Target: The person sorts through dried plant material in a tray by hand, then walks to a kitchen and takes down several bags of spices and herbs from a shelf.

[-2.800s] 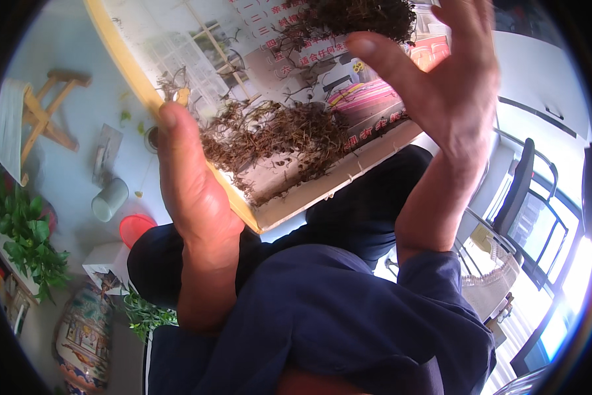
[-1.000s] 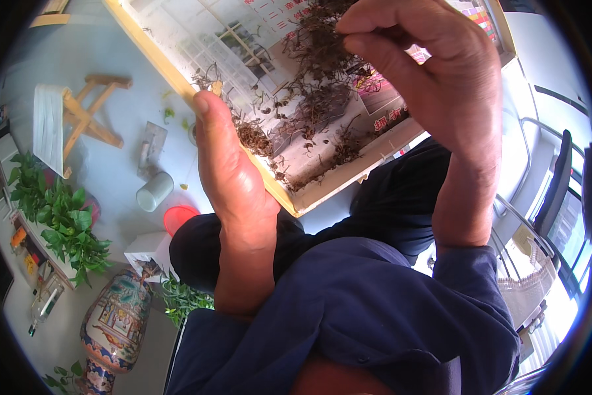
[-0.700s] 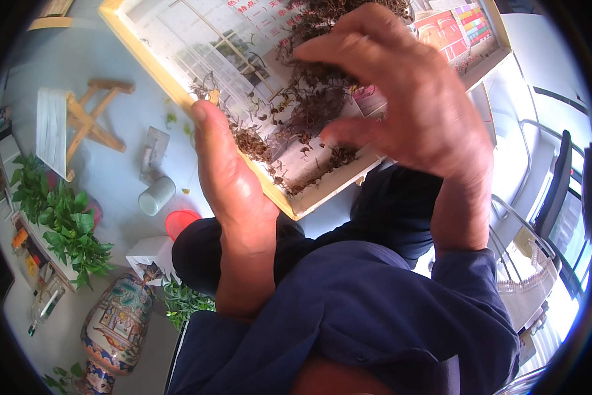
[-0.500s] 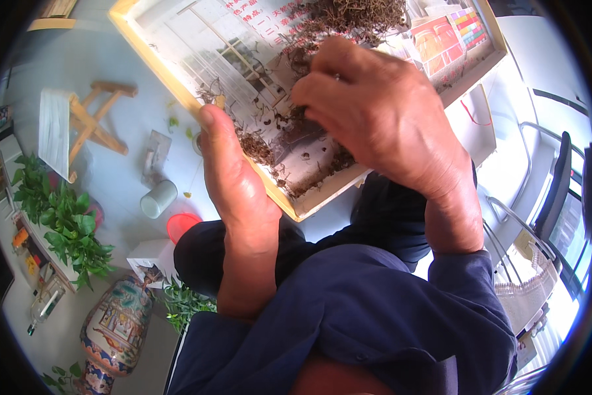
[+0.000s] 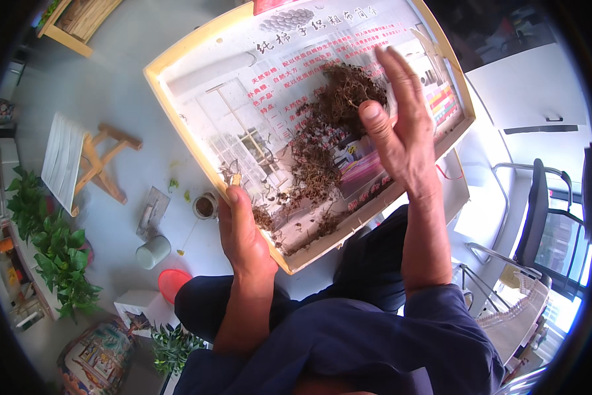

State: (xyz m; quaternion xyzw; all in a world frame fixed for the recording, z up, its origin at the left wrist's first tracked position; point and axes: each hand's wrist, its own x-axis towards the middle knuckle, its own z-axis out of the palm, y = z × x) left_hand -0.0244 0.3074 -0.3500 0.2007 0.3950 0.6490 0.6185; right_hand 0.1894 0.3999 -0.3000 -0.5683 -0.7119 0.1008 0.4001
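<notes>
A shallow wooden-rimmed tray [image 5: 185, 125], lined with a printed sheet, tilts over my lap. My left hand [image 5: 244, 240] grips its near left edge, thumb up along the rim and the other fingers hidden beneath. Over the tray's right half is my right hand [image 5: 408, 141], open with fingers stretched out and nothing in its grasp. Beside its thumb lies a clump of thin brown root-like strands [image 5: 349, 95]; I cannot tell whether the thumb touches it. Looser brown bits [image 5: 312, 164] spread from the clump toward the near left corner.
On the floor to the left are a folding wooden stool [image 5: 98, 164], a pale cylinder [image 5: 153, 252], a small pot [image 5: 206, 206] and a red bowl [image 5: 173, 284]. Leafy plants [image 5: 62, 257] and a painted vase [image 5: 98, 359] stand nearer. Metal-framed chairs [image 5: 539, 217] are at right.
My right hand has opened from a curled, pinching pose and moved up and right, off the loose bits. More of the tray's far part shows now. My left hand keeps its grip.
</notes>
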